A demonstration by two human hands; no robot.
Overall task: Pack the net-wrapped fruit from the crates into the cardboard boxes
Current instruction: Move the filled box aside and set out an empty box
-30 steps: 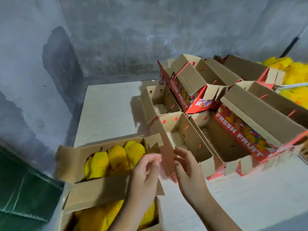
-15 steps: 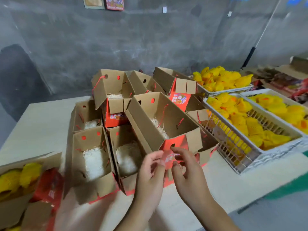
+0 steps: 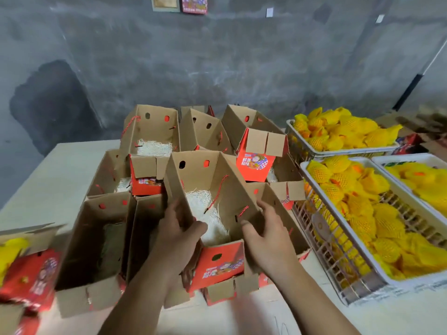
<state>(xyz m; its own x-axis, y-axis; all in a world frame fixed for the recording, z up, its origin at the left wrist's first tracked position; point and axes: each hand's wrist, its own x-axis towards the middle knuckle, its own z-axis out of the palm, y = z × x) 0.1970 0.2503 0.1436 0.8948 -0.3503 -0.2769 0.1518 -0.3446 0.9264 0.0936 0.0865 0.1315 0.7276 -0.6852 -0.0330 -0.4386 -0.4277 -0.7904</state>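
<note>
An open cardboard box (image 3: 232, 189) with a red printed front and white shredded padding inside sits tilted on top of other boxes in the middle. My left hand (image 3: 177, 234) grips its left wall, thumb inside. On its right wall rests my right hand (image 3: 267, 234), fingers curled over the edge. Yellow net-wrapped fruit (image 3: 358, 204) fills a white plastic crate (image 3: 343, 281) to the right. More wrapped fruit (image 3: 338, 131) lies in a second crate behind it.
Several open padded boxes (image 3: 96, 238) crowd the pale table (image 3: 48, 180). A filled box (image 3: 26, 269) sits at far left with yellow fruit showing. A third crate (image 3: 420, 180) is at the right edge. A grey concrete wall stands behind.
The view swung from the filled box at left to the stack of open boxes. Both hands moved forward from empty air and took hold of the middle box's side walls.
</note>
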